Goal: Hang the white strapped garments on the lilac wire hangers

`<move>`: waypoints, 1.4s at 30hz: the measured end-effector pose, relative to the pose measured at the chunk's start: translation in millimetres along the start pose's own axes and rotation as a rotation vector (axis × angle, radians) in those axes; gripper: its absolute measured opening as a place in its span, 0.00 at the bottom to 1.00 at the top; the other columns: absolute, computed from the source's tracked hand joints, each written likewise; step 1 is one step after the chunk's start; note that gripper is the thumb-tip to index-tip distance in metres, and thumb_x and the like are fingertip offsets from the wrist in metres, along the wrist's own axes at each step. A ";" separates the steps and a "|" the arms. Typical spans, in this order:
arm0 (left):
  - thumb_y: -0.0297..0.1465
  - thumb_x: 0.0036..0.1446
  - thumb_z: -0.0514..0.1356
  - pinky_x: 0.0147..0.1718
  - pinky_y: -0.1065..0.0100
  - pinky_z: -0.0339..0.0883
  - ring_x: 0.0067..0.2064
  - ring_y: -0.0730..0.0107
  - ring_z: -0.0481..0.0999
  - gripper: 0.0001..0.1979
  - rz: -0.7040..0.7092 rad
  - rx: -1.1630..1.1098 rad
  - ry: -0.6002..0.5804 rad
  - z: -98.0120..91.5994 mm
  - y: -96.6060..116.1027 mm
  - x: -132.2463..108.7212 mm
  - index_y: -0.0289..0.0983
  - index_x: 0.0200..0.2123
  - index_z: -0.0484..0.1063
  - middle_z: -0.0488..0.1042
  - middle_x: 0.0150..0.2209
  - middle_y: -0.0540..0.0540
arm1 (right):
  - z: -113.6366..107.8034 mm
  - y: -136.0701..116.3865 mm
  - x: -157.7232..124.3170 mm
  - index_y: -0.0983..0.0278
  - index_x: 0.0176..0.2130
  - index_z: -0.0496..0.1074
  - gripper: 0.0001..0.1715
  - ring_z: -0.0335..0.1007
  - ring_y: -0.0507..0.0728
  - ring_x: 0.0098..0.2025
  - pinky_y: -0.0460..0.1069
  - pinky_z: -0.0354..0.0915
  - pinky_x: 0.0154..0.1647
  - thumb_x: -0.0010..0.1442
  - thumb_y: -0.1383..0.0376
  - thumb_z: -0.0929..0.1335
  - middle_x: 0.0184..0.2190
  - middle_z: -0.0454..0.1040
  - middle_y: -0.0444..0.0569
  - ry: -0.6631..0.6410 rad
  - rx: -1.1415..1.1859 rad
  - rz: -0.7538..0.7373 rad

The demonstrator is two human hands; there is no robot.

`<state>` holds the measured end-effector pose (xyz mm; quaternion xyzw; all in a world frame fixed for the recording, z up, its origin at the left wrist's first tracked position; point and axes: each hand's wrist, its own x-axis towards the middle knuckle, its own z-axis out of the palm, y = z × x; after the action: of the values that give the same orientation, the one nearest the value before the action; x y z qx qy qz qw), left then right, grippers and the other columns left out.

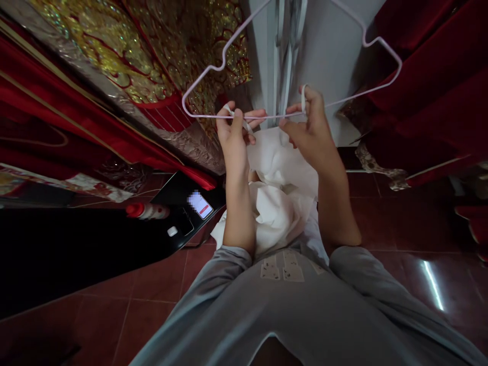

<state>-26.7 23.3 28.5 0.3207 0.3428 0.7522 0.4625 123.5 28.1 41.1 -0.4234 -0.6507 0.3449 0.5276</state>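
Observation:
A pale lilac clothes hanger (202, 76) is held up in front of me, its long bottom bar running across both hands. My left hand (236, 129) pinches the bar near its left end, thumb against it and other fingers partly stretched. A thin white strap (247, 128) runs through those fingers. My right hand (310, 124) has its thumb at the bar, and a second white strap (303, 99) loops over its raised fingers. Below the hands hangs a white garment (280, 162), bunched at the bottom against my body. The hanger's top is out of view.
Red and gold sequined garments (160, 56) hang at the left, dark red ones (438, 96) at the right. A black table (95, 254) on the left bears a lit phone (200, 205), a red-capped bottle (148, 210) and a small white case (173, 231). Red tiles (152, 315) cover the floor.

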 end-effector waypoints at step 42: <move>0.13 0.65 0.61 0.52 0.60 0.64 0.43 0.60 0.70 0.16 0.173 0.549 -0.419 -16.0 81.9 58.9 0.40 0.32 0.75 0.74 0.33 0.50 | -13.3 18.8 -10.0 0.51 0.55 0.59 0.24 0.49 0.47 0.23 0.46 0.52 0.24 0.60 0.58 0.67 0.40 0.65 0.44 0.119 -0.036 -0.140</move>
<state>-100.1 46.1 95.8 0.6081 0.4013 0.5865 0.3539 140.8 26.6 23.1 -0.4059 -0.6524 0.2697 0.5804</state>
